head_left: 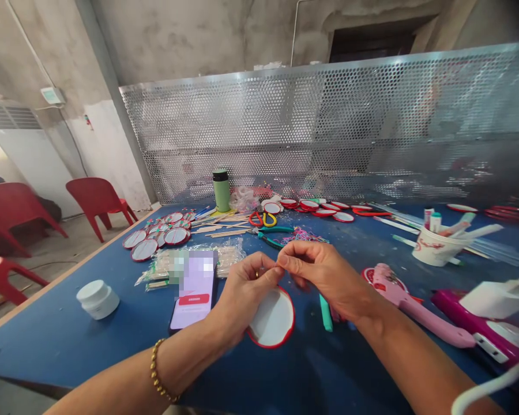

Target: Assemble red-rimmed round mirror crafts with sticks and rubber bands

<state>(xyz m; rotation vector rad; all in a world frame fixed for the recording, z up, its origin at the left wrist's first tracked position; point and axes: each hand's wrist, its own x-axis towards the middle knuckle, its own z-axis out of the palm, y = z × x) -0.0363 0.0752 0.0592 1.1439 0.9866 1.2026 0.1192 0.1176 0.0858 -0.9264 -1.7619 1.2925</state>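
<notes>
My left hand (244, 291) and my right hand (318, 271) meet fingertip to fingertip above the blue table (90, 340), pinching something too small to make out. Right below them lies a white round disc with a red rim (274, 320). A teal stick (326, 314) lies under my right hand. A phone (194, 291) with a lit screen lies just left of my left hand. A gold bead bracelet sits on my left wrist.
Several red-rimmed discs (160, 236) lie at the left and along the back (324, 208). Wooden sticks (220, 227), scissors (262, 219), pliers (270, 233), a green flask (221, 190), a white jar (98, 298), a paper cup (436, 248), pink glue guns (415, 311). A perforated metal screen (328, 127) backs the table. Red chairs (97, 202) stand left.
</notes>
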